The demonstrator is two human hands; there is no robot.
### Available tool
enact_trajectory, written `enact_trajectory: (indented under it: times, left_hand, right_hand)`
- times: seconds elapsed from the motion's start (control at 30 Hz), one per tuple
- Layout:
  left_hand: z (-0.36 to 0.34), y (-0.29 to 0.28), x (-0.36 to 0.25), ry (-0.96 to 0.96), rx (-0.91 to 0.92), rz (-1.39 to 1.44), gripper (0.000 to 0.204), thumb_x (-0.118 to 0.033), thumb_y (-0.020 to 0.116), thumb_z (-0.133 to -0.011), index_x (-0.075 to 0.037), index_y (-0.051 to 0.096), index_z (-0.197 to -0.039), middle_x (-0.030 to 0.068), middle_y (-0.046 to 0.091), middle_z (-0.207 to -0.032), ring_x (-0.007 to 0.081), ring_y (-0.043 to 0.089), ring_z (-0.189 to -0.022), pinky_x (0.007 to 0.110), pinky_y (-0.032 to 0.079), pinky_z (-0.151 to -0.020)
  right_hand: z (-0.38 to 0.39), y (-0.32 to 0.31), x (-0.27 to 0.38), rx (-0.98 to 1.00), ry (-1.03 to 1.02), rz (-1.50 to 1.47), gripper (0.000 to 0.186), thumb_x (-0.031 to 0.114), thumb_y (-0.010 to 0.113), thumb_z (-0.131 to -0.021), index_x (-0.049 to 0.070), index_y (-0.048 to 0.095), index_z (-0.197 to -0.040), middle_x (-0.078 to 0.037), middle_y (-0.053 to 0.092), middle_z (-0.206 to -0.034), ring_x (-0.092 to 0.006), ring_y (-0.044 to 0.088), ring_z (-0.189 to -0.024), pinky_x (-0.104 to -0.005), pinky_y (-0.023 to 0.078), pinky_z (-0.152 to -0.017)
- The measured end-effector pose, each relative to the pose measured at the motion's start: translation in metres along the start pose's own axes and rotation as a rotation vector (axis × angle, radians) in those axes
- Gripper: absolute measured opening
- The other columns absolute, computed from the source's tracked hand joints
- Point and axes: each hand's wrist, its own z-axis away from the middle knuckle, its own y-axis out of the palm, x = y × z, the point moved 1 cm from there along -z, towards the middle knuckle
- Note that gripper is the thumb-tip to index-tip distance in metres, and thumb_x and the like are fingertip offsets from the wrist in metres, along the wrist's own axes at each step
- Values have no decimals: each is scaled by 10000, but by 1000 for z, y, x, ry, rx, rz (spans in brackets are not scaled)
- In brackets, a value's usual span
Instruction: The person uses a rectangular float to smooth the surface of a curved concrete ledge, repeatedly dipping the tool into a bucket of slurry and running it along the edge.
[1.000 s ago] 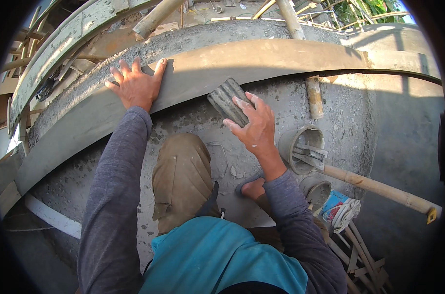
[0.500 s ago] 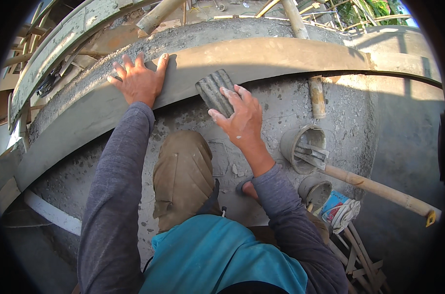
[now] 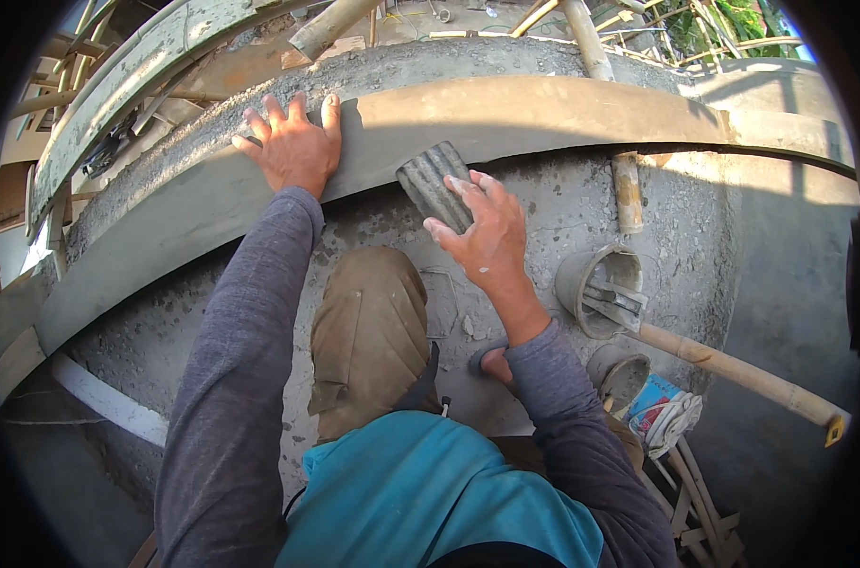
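Observation:
A smooth grey-brown curved band of plaster or concrete (image 3: 505,109) runs across in front of me, partly in sunlight. My left hand (image 3: 295,147) lies flat on it at the left, fingers spread toward its far edge. In my right hand (image 3: 491,227) is a grey ribbed block (image 3: 434,185), tilted, its far end over the band's near edge. Thumb and fingers grip its near right side. Whether its underside touches the band is hidden. Pale smears mark the right fingers.
To the right stand a grey bucket (image 3: 572,293) with tools inside, a smaller bucket (image 3: 624,379) and a blue-and-white bundle (image 3: 666,417). A bamboo pole (image 3: 742,369) extends beside them. Bamboo scaffolding (image 3: 335,24) lies beyond the band. My bent knee (image 3: 368,322) is beneath it.
The whole view has shifted slightly, so most things appear farther right. Both hands keep nearly the same places along the band, and the block stays in my right hand.

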Motion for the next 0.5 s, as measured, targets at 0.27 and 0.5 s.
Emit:
enact_trajectory:
  times: [0.27,0.5]
  left_hand:
    - [-2,-2,10,15,-15,26,662,-653,340,-987,-217,549,-1439,134,369,-1584,393,246,-1487,644,57,-1171]
    - [0,4,-10,36,8,26,641,-641,347,-994,-217,561,-1425,131,374,-1581,390,249,-1488,655,56,-1166]
  right_hand:
    - [10,8,27,20,-39,-135,570,303,849,-683,158,706,-1216,-133,574,-1299,-321,560,-1118,-452,434,-941]
    - [15,-5,17,111,-120,-194,564,335,830,-707,139,698,-1219,-131,568,-1293,-321,561,-1127,-445,432,-969]
